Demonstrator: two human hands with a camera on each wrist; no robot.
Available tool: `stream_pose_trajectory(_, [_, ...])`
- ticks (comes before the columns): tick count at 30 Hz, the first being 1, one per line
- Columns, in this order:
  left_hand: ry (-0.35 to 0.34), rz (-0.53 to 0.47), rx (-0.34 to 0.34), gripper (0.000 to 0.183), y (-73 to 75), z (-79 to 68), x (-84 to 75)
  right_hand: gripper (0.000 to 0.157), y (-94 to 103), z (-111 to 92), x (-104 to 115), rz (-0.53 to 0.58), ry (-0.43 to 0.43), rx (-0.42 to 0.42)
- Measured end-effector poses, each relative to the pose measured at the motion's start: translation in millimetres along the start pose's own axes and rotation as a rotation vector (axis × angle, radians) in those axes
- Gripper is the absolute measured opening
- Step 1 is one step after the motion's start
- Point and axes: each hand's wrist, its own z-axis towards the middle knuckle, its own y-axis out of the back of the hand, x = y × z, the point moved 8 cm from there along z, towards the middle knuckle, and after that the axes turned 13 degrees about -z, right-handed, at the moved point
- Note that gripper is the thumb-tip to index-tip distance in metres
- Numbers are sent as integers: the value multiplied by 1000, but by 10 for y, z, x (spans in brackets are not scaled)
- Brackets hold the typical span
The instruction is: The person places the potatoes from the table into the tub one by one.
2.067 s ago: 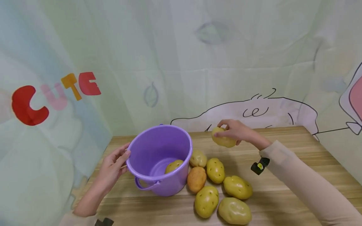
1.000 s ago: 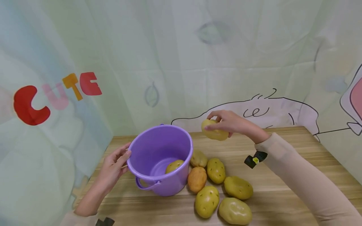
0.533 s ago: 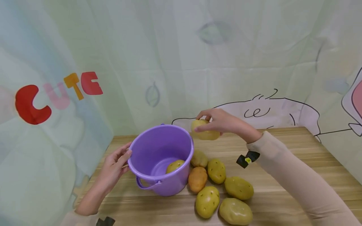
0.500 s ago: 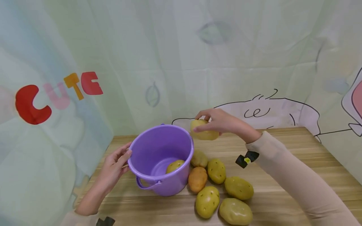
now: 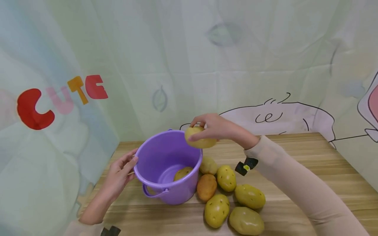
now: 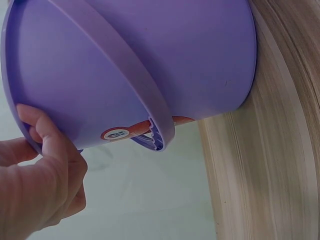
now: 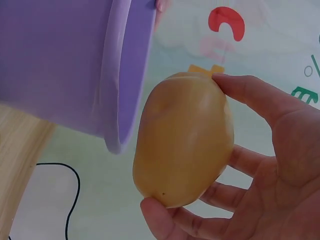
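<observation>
**One potato (image 7: 182,140) grasped by right hand (image 5: 214,126) at mouth of bucket (image 5: 178,193)**

The right hand grasps the potato between thumb and fingers; a gap shows between potato and palm. In the head view the potato overlaps the right rear part of the bucket's rim; in the right wrist view it is apart from the rim. The left hand (image 5: 118,172) grips the left side of the rim. A second potato (image 5: 182,173) lies inside the bucket. Six loose potatoes (image 5: 217,210) lie on the table (image 5: 295,144) to the right of the bucket.

Lettering on the curtain (image 5: 189,65) reads "CUTE" in red, pink and orange. The bucket bears a red label (image 6: 140,128) with a white oval, partly covered by the handle (image 6: 142,87); its text is not legible.
</observation>
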Motion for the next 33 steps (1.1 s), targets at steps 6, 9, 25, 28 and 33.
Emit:
stream_pose_trajectory(6, [7, 5, -7, 55, 6, -4, 2, 47, -48, 83, 168, -55, 84, -12])
stream_pose_trajectory(9, [9, 4, -6, 55, 6, -5, 3, 48, -80, 116, 221, -75, 102, -7])
stream_pose_trajectory(25, [5, -7, 8, 55, -9, 0, -17, 51, -233, 236, 362, -156, 119, -10])
stream_pose_trajectory(28, [6, -6, 6, 55, -6, 1, -17, 51, -266, 243, 402, -155, 123, -14])
stream_pose_trajectory(33, [12, 5, -6, 55, -2, -3, -9, 50, -317, 243, 457, -134, 134, -4])
